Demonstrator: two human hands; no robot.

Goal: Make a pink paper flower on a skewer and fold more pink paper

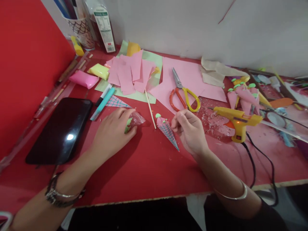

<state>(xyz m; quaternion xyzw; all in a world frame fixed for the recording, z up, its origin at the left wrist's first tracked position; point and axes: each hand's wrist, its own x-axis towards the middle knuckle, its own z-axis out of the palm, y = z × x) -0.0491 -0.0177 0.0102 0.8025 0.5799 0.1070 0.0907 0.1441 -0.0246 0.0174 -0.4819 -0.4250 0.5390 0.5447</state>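
My left hand (114, 130) is closed over a clear plastic packet of green clay (129, 123), whose pointed end sticks out past my fingers. My right hand (189, 130) has its thumb and fingertips pinched together; whatever may be between them is too small to make out. Just left of those fingertips lies a small pink paper cone (167, 130) with a blue grid, topped with pink and green clay. Between my hands rests a thin wooden stick (150, 109). A second gridded cone (117, 102) lies beyond my left hand, beside a turquoise marker (103, 103).
Scissors (179, 86) lie on pink paper (190, 72) behind my right hand. To the right stand a yellow glue gun (238, 120) with its cord and several finished cones (244, 94). A phone (60, 130), clay packs (84, 79) and a bottle (104, 29) are at left.
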